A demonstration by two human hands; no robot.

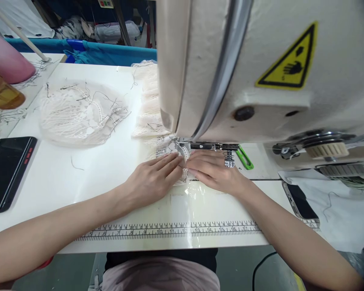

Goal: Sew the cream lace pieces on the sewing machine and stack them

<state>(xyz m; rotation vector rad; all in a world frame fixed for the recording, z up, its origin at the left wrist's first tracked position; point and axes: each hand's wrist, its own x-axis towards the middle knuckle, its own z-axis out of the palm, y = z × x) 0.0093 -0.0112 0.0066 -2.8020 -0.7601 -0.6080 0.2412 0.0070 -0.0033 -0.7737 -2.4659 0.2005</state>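
we have our left hand [153, 180] and right hand [214, 171] lying flat, fingers extended, pressing the lace piece [182, 155] onto the table [79, 178] right at the sewing machine [261, 68] foot, near its centre. our fingertips sit very close to the needle area, so a slip could catch them or skew the lace. far left, a clear bag [79, 113] holds more lace trims with loose threads.

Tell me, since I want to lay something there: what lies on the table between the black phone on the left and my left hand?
In the head view, bare white table between the black phone and left hand, apart from one stray thread.
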